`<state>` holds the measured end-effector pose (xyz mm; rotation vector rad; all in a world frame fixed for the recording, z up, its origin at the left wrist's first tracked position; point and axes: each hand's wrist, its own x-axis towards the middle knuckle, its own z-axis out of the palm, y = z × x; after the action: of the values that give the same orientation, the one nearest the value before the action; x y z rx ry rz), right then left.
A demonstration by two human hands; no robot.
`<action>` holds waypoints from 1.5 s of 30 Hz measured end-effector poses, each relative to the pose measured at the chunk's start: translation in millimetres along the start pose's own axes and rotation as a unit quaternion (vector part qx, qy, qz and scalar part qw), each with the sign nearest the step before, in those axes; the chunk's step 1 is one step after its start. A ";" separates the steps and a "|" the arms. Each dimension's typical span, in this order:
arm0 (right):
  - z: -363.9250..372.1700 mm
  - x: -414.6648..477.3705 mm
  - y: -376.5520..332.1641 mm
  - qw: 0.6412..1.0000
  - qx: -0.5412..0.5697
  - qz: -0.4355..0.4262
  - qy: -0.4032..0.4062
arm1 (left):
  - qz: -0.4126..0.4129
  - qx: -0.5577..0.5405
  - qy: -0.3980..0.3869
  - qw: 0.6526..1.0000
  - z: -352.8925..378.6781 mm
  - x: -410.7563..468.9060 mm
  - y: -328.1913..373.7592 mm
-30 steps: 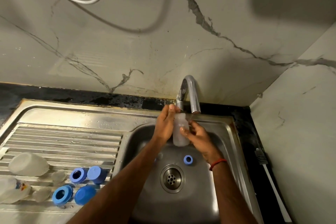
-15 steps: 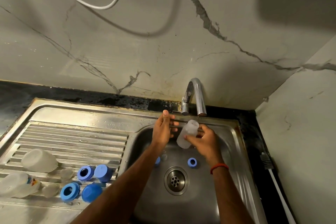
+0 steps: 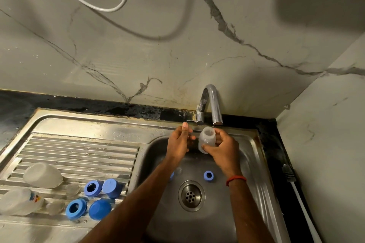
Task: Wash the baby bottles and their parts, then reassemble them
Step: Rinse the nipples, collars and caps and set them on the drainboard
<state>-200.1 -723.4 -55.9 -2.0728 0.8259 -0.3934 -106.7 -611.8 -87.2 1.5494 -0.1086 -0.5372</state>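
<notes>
Right hand (image 3: 222, 145) grips the bottle (image 3: 206, 140) between thumb and curled fingers, under the tap (image 3: 214, 104) at the sink's (image 3: 255, 144) back edge. Left hand (image 3: 178, 142) is just beside it, grip indeterminate.

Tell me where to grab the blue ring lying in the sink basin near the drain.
Pinch the blue ring across its outer wall, coming down from above. It lies by itself on the sink floor, hole roughly upward, clear of the drain, so opposite sides look free.
</notes>
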 end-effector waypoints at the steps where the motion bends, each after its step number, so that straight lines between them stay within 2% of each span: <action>1: -1.4 0.0 0.1 1.000 0.003 0.004 0.000 | -0.002 0.002 0.002 1.000 -0.1 -0.4 -1.2; 11: -4.1 -2.4 3.0 0.999 -0.006 -0.013 -0.028 | -0.019 0.002 0.018 1.000 -2.6 -7.7 -6.0; 23: -9.7 -4.5 -2.2 1.000 0.008 -0.010 0.000 | -0.012 0.013 0.010 1.000 -5.4 -16.4 1.3; 29: -12.7 -6.4 -3.4 0.999 0.005 -0.023 -0.038 | 0.006 0.049 -0.002 0.999 -7.6 -21.6 0.0; 33: -15.4 -13.7 -4.0 0.988 0.124 0.054 -0.080 | 0.016 0.058 -0.069 0.996 -12.4 -29.7 3.1; 38: -17.0 -25.3 2.1 0.977 0.084 0.102 -0.166 | 0.009 0.063 -0.144 0.988 -16.8 -50.5 11.6; 45: -27.9 -54.4 -6.1 0.948 0.088 0.228 -0.202 | -0.080 0.123 -0.202 0.968 -18.4 -80.0 -2.2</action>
<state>-252.4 -700.5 -33.4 -1.6488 0.9431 0.2004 -170.5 -563.4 -68.9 1.6780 -0.3763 -0.9949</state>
